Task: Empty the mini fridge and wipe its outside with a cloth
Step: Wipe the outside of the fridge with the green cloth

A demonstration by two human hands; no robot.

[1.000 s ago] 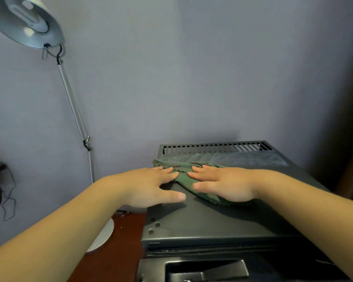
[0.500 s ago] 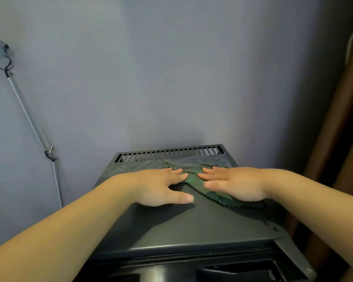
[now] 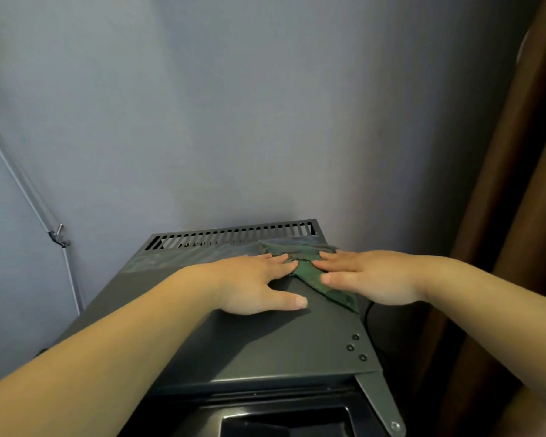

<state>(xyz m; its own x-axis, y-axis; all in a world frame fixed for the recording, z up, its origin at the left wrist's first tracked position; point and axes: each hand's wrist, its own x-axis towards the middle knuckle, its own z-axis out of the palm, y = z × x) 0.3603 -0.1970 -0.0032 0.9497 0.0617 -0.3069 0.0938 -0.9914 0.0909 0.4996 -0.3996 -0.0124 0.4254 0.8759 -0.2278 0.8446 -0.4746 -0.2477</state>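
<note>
The dark grey mini fridge [image 3: 265, 348] stands against the wall, and I look down on its top. A green cloth [image 3: 312, 275] lies flat near the top's back right corner. My left hand [image 3: 252, 285] rests palm down on the fridge top with its fingertips on the cloth's left edge. My right hand [image 3: 369, 279] presses flat on the cloth's right part, over the top's right edge. The part of the cloth under my right palm is hidden.
A slotted vent grille [image 3: 234, 238] runs along the back of the fridge top. A metal lamp pole [image 3: 29, 197] leans at the left. Brown curtain or panel [image 3: 517, 216] fills the right side. A hinge bracket [image 3: 379, 402] juts out at the front right corner, beside a black cable [image 3: 368, 316].
Both hands have slid the cloth from the middle of the fridge top toward its right edge. My view has turned right, so the lamp shade has left the frame.
</note>
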